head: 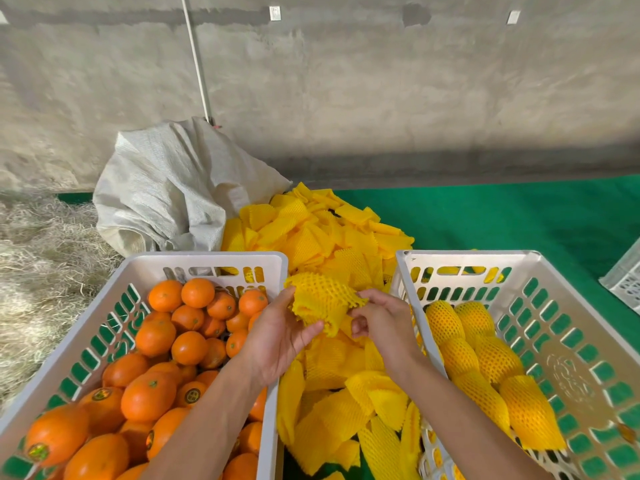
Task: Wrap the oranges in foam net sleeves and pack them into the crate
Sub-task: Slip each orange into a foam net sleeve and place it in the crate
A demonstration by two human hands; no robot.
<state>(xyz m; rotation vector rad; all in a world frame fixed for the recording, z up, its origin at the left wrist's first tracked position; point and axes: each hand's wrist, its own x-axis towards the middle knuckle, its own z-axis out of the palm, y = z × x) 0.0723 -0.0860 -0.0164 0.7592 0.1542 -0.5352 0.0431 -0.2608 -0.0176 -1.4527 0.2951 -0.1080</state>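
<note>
Between the two crates, my left hand (277, 336) cups a yellow foam net sleeve (320, 299) that bulges as if something round fills it; the fruit itself is hidden. My right hand (377, 318) pinches the sleeve's right edge with curled fingers. The left white crate (207, 259) holds several bare oranges (188, 348). In the right white crate (464, 258) lie several oranges wrapped in yellow sleeves (485, 362).
A heap of loose yellow sleeves (329, 233) spreads over the green mat (502, 220) between and behind the crates. A white woven sack (166, 188) slumps at the back left by a concrete wall. Straw (41, 271) covers the floor at left. Another white crate's corner (623, 278) shows far right.
</note>
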